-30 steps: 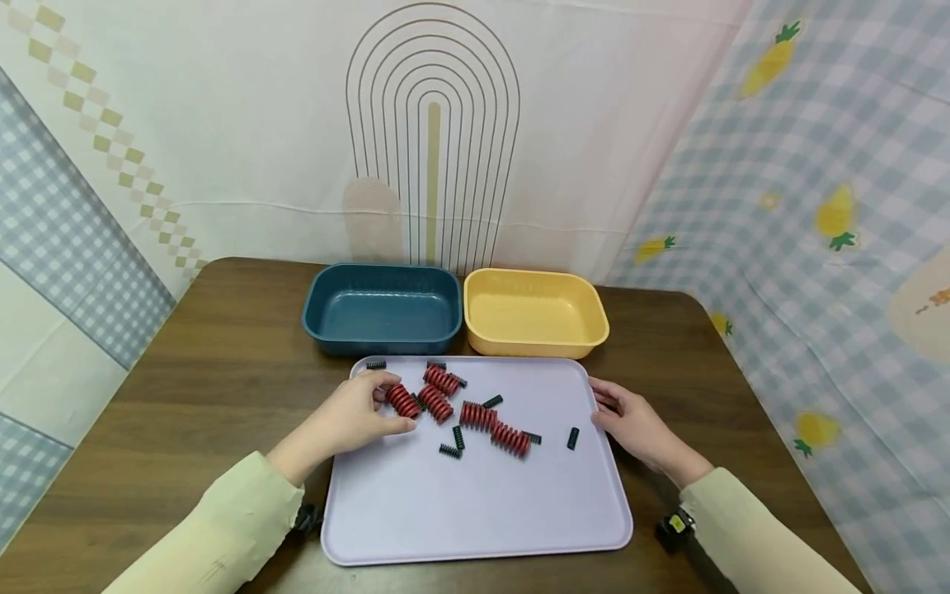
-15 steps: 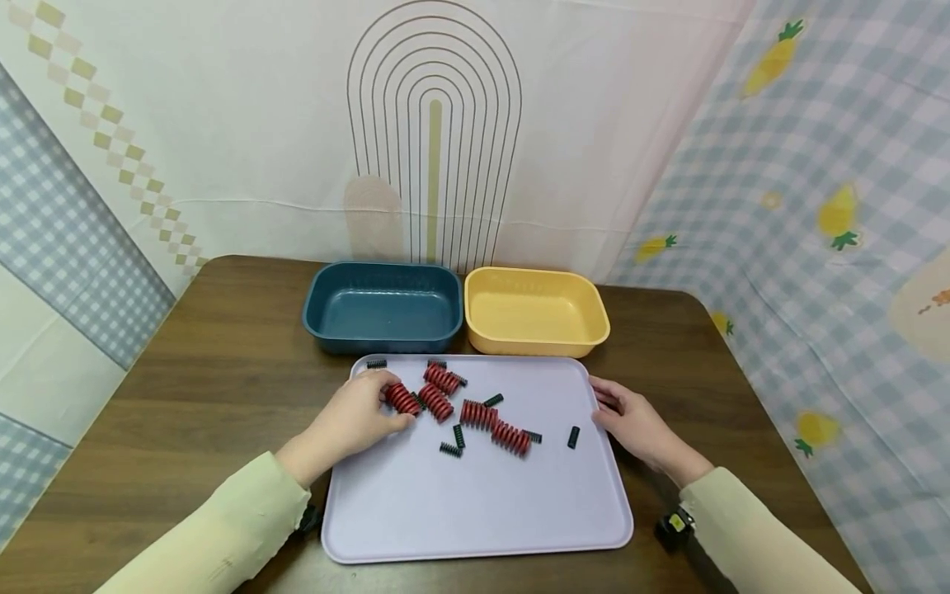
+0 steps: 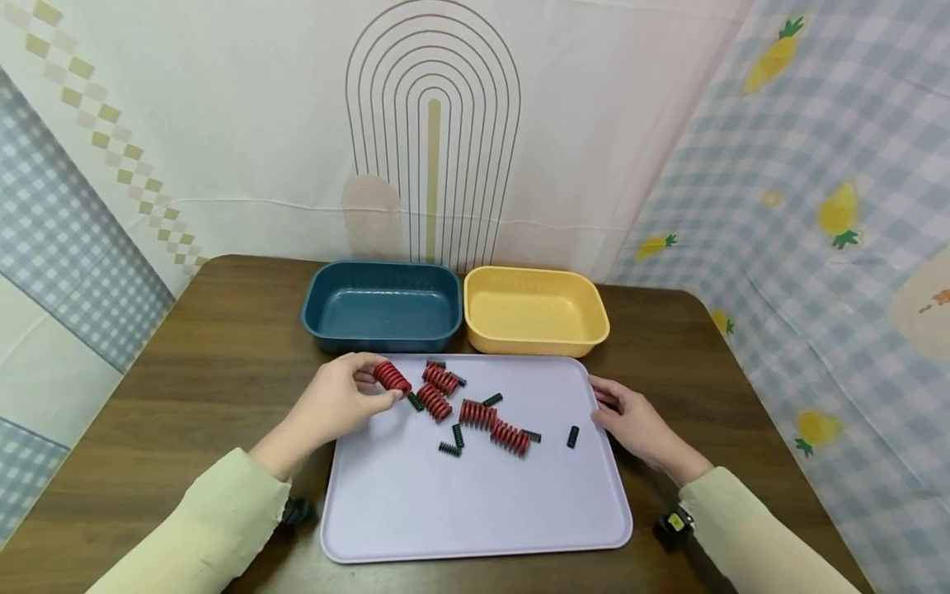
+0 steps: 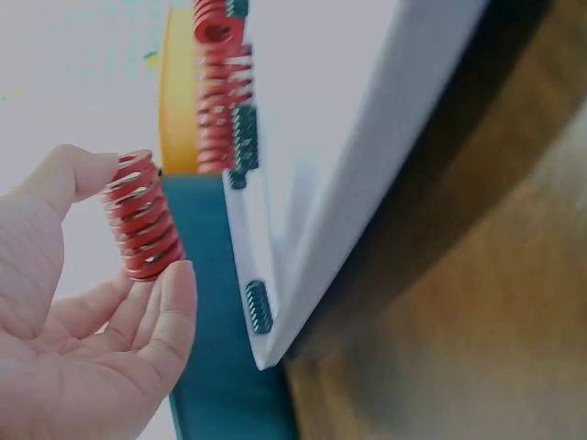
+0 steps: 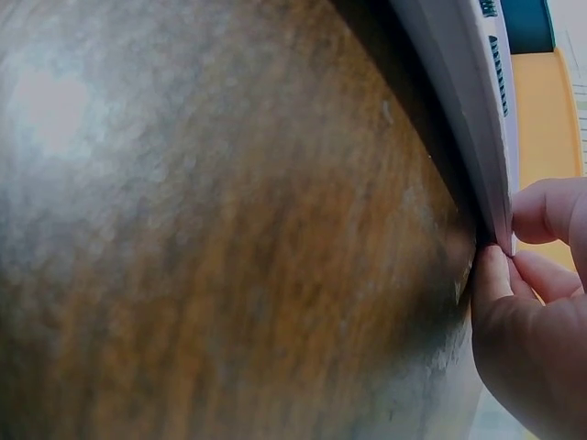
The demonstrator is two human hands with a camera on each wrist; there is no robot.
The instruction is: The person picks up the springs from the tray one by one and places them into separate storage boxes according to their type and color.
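My left hand (image 3: pixel 334 404) pinches a red coil spring (image 3: pixel 392 377) between thumb and fingers, above the upper left of the lilac tray (image 3: pixel 475 511). In the left wrist view, the spring's (image 4: pixel 145 215) two ends sit between the thumb and fingertips, clear of the tray. Several more red springs (image 3: pixel 435 402) lie across the tray's upper middle. Among them are several small dark springs (image 3: pixel 449 450), one (image 3: pixel 573 436) lying apart near the right side. My right hand (image 3: pixel 634 425) grips the tray's right edge; in the right wrist view its fingers (image 5: pixel 541 211) meet at the rim.
Behind the tray, a dark blue bin (image 3: pixel 382 342) and a yellow bin (image 3: pixel 534 340) stand side by side, nothing visible inside either. All of it stands on a brown wooden table (image 3: pixel 185 371), with patterned cloth hanging behind and to the sides.
My left hand has taken hold of the leftmost red spring and raised it off the tray, moving slightly back and left. My right hand stays at the tray's edge.
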